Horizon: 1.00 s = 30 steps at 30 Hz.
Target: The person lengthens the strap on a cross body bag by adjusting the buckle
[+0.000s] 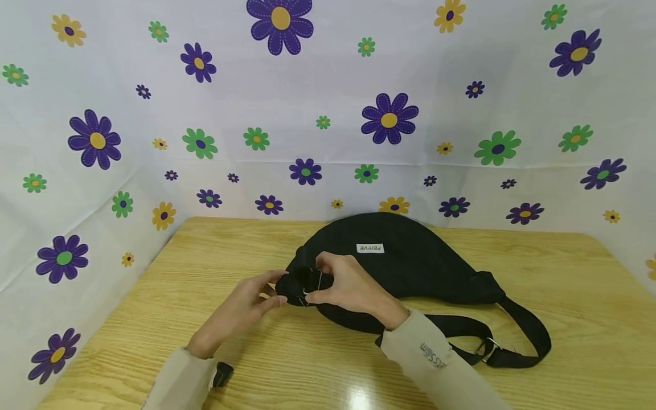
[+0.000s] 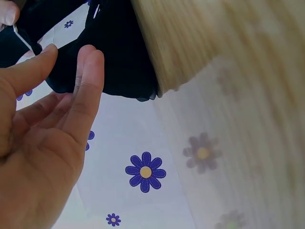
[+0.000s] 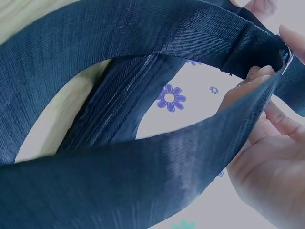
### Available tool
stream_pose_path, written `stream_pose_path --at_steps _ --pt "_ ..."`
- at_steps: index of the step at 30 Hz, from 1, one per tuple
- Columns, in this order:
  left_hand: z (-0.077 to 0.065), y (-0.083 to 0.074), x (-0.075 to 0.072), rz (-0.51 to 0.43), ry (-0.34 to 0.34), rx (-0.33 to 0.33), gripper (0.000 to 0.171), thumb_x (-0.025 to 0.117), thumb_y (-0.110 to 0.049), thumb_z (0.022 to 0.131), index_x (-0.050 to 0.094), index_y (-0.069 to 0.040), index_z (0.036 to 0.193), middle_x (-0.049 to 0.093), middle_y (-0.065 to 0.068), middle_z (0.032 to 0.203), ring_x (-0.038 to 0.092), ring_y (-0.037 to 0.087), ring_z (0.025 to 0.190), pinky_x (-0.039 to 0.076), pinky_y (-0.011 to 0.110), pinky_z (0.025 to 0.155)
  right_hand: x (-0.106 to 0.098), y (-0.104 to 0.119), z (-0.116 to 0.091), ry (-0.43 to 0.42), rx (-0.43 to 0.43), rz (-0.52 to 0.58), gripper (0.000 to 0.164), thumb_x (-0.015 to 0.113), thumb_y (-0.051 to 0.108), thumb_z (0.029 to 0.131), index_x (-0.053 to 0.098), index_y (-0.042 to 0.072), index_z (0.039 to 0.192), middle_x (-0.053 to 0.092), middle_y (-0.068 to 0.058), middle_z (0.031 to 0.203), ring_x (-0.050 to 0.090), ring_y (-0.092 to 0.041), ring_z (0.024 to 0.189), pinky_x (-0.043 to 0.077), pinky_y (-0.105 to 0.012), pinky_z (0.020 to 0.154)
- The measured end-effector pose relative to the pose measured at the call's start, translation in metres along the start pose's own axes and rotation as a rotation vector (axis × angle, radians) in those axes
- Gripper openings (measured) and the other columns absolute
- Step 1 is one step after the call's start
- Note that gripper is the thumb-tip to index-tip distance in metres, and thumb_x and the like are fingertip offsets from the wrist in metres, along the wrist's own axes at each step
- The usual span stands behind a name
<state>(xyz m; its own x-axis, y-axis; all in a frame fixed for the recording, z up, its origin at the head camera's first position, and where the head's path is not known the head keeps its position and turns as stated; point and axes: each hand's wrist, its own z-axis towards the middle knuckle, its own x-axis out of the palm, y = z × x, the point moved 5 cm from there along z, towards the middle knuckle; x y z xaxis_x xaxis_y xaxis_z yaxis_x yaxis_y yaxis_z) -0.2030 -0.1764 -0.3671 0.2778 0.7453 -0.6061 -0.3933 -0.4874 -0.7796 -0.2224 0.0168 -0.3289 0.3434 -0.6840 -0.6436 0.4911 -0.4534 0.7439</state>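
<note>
A black sling bag (image 1: 410, 265) with a small white label lies on the table. At its left end my left hand (image 1: 246, 307) pinches the bag's black strap (image 2: 64, 71), its thumb and fingers on either side. My right hand (image 1: 351, 285) grips the strap beside a thin metal buckle (image 2: 23, 39), with its thumb at the metal. In the right wrist view a wide loop of strap (image 3: 143, 176) runs in front of the right hand (image 3: 269, 162) and partly hides its fingers.
The strap's far end (image 1: 538, 341) curls on the table (image 1: 574, 296) at the right, with a metal ring (image 1: 493, 343) on it. A small black piece (image 1: 222, 374) shows beside my left sleeve. A white cloth (image 1: 328, 74) with printed flowers surrounds the table's back and sides.
</note>
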Motion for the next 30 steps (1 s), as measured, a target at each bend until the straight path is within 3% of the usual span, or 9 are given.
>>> stream_pose_path --at_steps 7,17,24,30 --pt "0.000 0.000 0.000 -0.003 -0.001 -0.014 0.044 0.063 0.000 0.100 0.050 0.011 0.140 0.056 0.029 0.135 0.067 0.023 0.096 0.057 0.027 0.079 -0.009 -0.006 -0.010 -0.004 0.035 -0.022 0.048 0.085 0.017 0.081 0.064 -0.004 0.119 0.065 -0.013 0.112 0.058 -0.026 0.099 0.050 -0.041 0.087" --pt "0.000 -0.001 0.000 0.007 0.007 -0.016 0.045 0.063 0.001 0.099 0.050 0.012 0.140 0.056 0.030 0.135 0.067 0.027 0.097 0.057 0.028 0.079 -0.018 -0.015 -0.019 -0.009 0.008 -0.017 0.047 0.086 0.017 0.080 0.064 -0.004 0.116 0.067 -0.009 0.103 0.060 -0.020 0.091 0.050 -0.036 0.080" --pt "0.000 -0.001 0.000 0.032 0.004 -0.004 0.044 0.064 0.001 0.098 0.051 0.012 0.139 0.057 0.030 0.134 0.067 0.027 0.097 0.057 0.028 0.079 -0.023 -0.017 -0.025 -0.011 0.005 -0.025 0.048 0.086 0.016 0.080 0.064 -0.004 0.118 0.068 -0.012 0.110 0.063 -0.023 0.098 0.053 -0.040 0.085" --pt "-0.001 -0.001 0.000 0.029 0.005 -0.013 0.044 0.064 0.001 0.099 0.051 0.012 0.139 0.057 0.030 0.134 0.067 0.027 0.097 0.057 0.028 0.079 -0.028 -0.017 -0.029 -0.009 -0.005 -0.020 0.043 0.085 0.014 0.081 0.064 -0.002 0.114 0.069 -0.009 0.106 0.064 -0.021 0.094 0.052 -0.040 0.084"
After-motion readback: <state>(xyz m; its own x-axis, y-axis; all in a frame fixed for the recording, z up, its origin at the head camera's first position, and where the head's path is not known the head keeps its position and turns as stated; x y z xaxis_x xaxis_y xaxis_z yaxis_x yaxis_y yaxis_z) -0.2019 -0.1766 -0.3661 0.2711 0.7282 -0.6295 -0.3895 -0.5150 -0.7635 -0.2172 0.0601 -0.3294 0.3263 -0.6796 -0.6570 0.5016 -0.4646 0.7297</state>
